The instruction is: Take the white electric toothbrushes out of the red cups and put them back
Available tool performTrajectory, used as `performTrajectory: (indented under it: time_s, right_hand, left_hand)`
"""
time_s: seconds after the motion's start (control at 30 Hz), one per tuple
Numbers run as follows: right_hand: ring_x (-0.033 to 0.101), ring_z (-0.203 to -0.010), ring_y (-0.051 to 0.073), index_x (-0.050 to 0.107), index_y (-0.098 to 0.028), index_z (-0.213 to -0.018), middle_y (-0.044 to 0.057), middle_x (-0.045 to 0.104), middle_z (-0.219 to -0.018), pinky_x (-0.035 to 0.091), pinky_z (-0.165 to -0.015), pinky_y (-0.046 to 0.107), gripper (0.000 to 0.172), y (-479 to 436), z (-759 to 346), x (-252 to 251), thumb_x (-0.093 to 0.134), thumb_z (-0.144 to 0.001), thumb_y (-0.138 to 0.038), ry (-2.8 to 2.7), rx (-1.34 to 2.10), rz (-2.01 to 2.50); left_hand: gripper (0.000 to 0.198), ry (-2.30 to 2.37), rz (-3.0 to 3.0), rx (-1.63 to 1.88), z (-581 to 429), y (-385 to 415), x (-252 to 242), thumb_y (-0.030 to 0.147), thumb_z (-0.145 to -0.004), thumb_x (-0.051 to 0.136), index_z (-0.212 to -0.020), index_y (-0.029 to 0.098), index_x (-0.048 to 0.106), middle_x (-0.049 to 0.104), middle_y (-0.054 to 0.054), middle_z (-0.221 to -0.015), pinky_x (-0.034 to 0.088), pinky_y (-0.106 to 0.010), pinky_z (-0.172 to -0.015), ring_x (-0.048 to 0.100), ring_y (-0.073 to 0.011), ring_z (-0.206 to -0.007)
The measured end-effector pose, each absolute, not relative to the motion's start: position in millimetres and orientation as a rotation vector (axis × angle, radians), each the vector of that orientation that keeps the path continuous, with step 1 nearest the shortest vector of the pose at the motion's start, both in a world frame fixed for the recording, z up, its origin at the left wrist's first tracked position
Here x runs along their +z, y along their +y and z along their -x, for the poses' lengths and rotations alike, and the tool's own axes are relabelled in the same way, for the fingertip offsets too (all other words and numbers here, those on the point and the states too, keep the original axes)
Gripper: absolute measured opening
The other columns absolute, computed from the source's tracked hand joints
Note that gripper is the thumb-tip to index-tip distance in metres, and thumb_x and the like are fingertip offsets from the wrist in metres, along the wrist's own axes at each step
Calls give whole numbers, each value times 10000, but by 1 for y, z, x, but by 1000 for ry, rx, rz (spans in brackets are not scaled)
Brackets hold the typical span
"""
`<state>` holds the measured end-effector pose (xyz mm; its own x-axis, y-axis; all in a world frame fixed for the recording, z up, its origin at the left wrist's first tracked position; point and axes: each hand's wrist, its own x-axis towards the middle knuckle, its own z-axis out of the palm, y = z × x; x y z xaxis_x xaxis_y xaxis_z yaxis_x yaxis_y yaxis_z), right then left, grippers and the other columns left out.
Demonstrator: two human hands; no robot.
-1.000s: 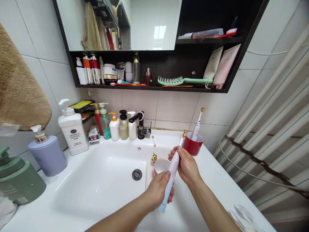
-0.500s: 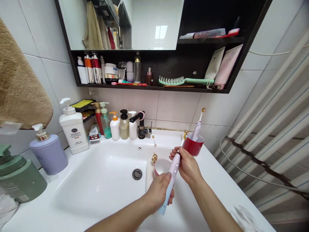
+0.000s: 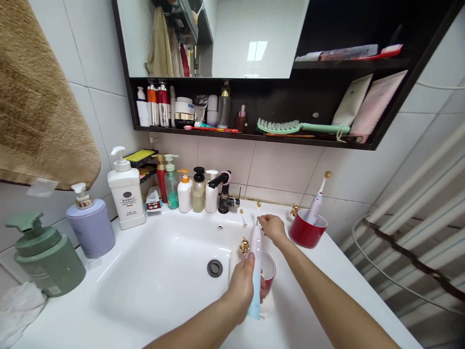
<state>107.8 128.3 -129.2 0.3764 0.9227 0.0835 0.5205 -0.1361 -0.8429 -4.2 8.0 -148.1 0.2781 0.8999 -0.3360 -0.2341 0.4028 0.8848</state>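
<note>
My left hand (image 3: 244, 287) is wrapped round the body of an electric toothbrush (image 3: 255, 264), white and pale blue, held upright over the right edge of the white sink (image 3: 160, 271). My right hand (image 3: 272, 228) pinches the thin brush neck at the top of it. Just behind the toothbrush stands a red cup with a white inside (image 3: 269, 277), a small gold ornament (image 3: 243, 245) on its rim. Farther right a second red cup (image 3: 308, 231) holds another electric toothbrush (image 3: 317, 198).
Pump bottles (image 3: 125, 191) and a black faucet (image 3: 223, 191) line the back of the sink. A lilac dispenser (image 3: 89, 225) and a green one (image 3: 43, 257) stand at left under a brown towel (image 3: 39, 106). Above hangs a dark shelf (image 3: 254, 135) with toiletries and a green comb (image 3: 286, 127).
The view has shifted so everything sits farther right. My hands have raised the toothbrush more upright, and my right hand has slid from its upper body up to the brush neck.
</note>
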Motion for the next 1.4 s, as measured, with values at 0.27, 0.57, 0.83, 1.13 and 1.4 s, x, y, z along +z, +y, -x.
performTrajectory:
  time_s: [0.27, 0.57, 0.83, 1.13, 1.4]
  right_hand:
    - [533, -707, 213, 593, -172, -579, 101, 592, -686, 363, -561, 271, 131, 167, -92, -147, 469, -562, -212, -1602, 330, 2088]
    - [507, -797, 202, 564, -174, -795, 96, 577, -807, 353, -633, 267, 232, 166, -67, -142, 489, -585, -240, -1813, 176, 2083]
    - [515, -764, 223, 576, -97, -695, 138, 573, -735, 366, -620, 286, 192, 156, -61, -135, 473, -536, -69, -1656, 374, 1980]
    - [491, -466, 75, 519, -164, -718, 9, 568, -610, 411, -447, 200, 156, 55, -125, -109, 463, -629, -279, -1016, 1000, 1378]
    - [530, -507, 84, 493, -175, -621, -14, 568, -564, 420, -435, 168, 138, 29, -132, -103, 585, -553, -251, -653, 1222, 1047]
  left_hand:
    - [452, 928, -751, 891, 5, 7, -143, 575, -643, 234, -738, 152, 365, 392, 45, -432, 249, -187, -358, 349, -53, -320]
    - [547, 914, -758, 933, 6, 10, -144, 660, -559, 237, -736, 156, 358, 390, 46, -455, 256, -197, -360, 340, -49, -321]
    - [531, 930, -797, 923, 7, 9, -142, 650, -569, 235, -715, 154, 354, 393, 48, -442, 262, -197, -356, 341, -50, -311]
    - [466, 823, -936, 671, 7, -5, -146, 578, -639, 223, -645, 143, 390, 410, 26, -434, 272, -205, -349, 359, -64, -309]
    - [528, 811, -983, 567, 1, -11, -148, 621, -613, 197, -661, 136, 400, 406, 29, -436, 267, -208, -358, 356, -63, -309]
